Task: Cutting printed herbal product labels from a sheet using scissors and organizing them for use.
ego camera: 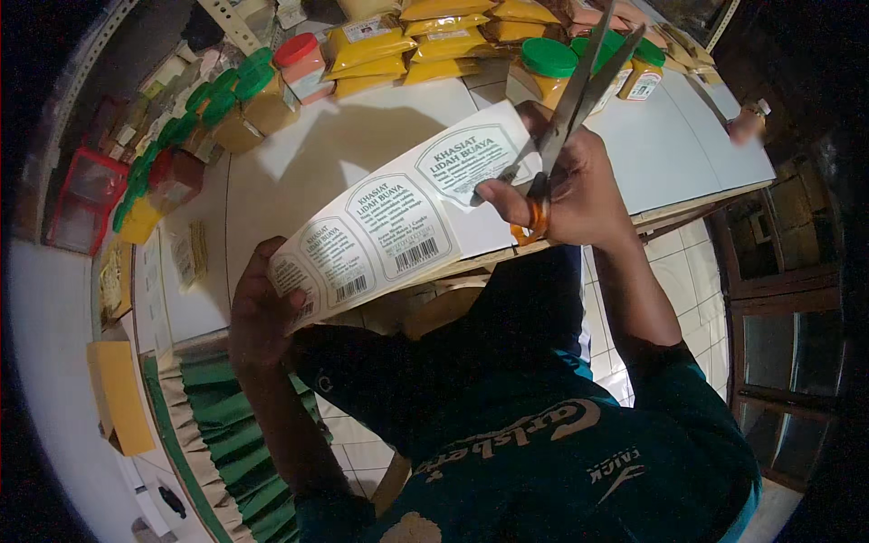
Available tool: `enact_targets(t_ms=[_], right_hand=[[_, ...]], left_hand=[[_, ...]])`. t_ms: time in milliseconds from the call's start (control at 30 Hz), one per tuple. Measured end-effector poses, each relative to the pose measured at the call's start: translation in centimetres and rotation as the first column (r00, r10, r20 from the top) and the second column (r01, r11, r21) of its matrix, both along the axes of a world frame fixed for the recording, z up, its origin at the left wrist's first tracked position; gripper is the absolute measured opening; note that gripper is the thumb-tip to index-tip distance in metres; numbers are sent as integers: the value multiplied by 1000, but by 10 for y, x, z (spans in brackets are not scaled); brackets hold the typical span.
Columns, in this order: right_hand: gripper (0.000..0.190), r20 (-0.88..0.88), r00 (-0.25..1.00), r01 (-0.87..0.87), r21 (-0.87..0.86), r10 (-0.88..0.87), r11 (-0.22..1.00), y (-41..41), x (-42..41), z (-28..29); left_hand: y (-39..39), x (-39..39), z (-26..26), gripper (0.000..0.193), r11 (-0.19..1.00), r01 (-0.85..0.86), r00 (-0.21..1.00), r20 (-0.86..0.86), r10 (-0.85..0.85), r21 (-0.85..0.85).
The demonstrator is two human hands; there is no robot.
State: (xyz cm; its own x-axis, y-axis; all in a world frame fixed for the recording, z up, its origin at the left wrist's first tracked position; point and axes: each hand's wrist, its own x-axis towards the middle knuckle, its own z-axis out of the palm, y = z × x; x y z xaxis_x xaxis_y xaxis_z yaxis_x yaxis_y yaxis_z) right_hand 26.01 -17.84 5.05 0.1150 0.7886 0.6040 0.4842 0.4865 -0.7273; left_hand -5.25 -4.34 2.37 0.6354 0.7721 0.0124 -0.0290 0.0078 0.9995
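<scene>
A long white sheet of printed paper labels (380, 180) stretches between my hands, above the table's front edge. Several arched labels with green writing and barcodes run along it. My left hand (261, 312) pinches the sheet's left end, thumb on top. In my right hand (584, 183) is a pair of scissors (569, 121), its orange handles around my fingers. The blades point away from me, slightly apart, and lie clear of most of the sheet. My right thumb is over the sheet's right end; whether it grips the paper too, I cannot tell. The rightmost label's lower part does not show.
On the white table (652, 142), yellow powder packs (370, 44) are stacked at the back. Green-lidded jars (550, 58) stand beside them; more jars (254, 85) line the left side. A small bundle (190, 254) lies at left. Another person's hand (747, 125) is at far right.
</scene>
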Motion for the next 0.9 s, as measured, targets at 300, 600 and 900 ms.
enact_targets(t_ms=[300,600,900], right_hand=[[33,296,955,59,-131,-18,990,-3,4,21],[34,289,953,-79,-66,95,995,11,9,17],[39,-595,803,-331,-410,26,850,29,4,-24]], left_hand=[[11,-6,7,58,997,76,996,-43,-76,-13],[2,4,29,48,980,12,950,-310,51,198],[22,5,12,29,809,-98,945,-201,258,580]])
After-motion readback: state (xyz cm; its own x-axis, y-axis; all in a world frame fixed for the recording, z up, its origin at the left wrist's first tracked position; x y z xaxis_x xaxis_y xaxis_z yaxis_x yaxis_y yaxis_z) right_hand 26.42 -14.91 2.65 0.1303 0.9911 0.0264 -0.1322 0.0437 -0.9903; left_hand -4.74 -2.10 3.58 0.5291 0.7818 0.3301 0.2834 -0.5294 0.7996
